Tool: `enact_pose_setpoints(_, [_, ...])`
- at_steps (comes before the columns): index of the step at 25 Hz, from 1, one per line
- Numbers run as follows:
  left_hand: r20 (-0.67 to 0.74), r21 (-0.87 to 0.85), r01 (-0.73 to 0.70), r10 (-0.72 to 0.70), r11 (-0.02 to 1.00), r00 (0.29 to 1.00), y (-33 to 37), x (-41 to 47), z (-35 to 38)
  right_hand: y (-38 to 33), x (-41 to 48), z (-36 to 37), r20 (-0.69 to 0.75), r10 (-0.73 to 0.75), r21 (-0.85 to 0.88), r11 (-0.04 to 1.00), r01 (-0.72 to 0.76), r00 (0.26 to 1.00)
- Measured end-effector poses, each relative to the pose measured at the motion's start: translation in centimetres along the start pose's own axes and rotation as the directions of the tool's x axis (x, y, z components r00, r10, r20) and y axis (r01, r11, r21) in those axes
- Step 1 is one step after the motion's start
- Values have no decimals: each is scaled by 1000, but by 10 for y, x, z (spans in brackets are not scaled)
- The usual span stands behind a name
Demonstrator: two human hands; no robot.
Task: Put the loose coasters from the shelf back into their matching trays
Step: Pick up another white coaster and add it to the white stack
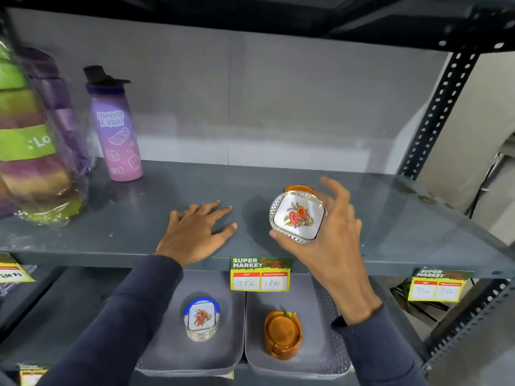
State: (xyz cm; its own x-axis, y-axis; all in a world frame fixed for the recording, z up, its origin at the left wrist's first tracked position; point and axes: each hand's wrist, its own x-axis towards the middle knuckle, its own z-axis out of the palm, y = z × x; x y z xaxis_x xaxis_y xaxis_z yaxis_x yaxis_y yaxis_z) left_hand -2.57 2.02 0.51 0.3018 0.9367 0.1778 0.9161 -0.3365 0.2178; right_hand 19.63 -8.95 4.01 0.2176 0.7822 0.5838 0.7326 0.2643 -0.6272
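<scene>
Floral coaster (pixel 298 217) pinched in right hand (pixel 331 232) above shelf (pixel 139 218), left hand (pixel 198 232) flat, fingers spread

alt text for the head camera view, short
A person's right hand lifts a white floral coaster off a grey shelf; the left hand rests flat. Below, two grey trays hold a floral coaster set and an orange set.

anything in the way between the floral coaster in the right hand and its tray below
Nothing visible. The floral coaster in the right hand has a clear drop past the shelf edge to the left tray.
</scene>
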Motion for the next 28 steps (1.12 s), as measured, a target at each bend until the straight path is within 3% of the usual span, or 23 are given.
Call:
enact_pose_setpoints(3, [22,37,-1,0,999,1000,2,0,-4,-43,-6,-19,-117,-199,102,972,211,973])
enact_pose_setpoints(6, [44,42,8,-9,999,999,10,-9,-14,-82,-16,-39,-226,-400,142,889,436,888])
enact_pose_setpoints(9, [109,98,11,-22,995,994,25,-25,-36,-96,-20,-47,-262,-463,173,841,513,847])
enact_pose_setpoints(11, [114,87,-12,2,996,994,36,-37,-47,-92,-21,-43,-231,-461,199,840,505,857])
enact_pose_setpoints(15, [98,-100,73,-63,992,993,28,-30,-44,-75,-37,-23,-100,-405,238,877,417,909])
enact_pose_setpoints(18, [94,36,-11,7,999,996,3,-8,-14,-61,-60,1,18,-380,279,890,360,925])
enact_pose_setpoints(24, [-27,11,-16,16,1000,1000,2,2,0,-18,-108,71,276,-393,257,910,327,877])
enact_pose_setpoints(28, [-18,-17,-7,6,1000,1000,-2,3,0,23,-130,139,461,-305,191,951,243,833])
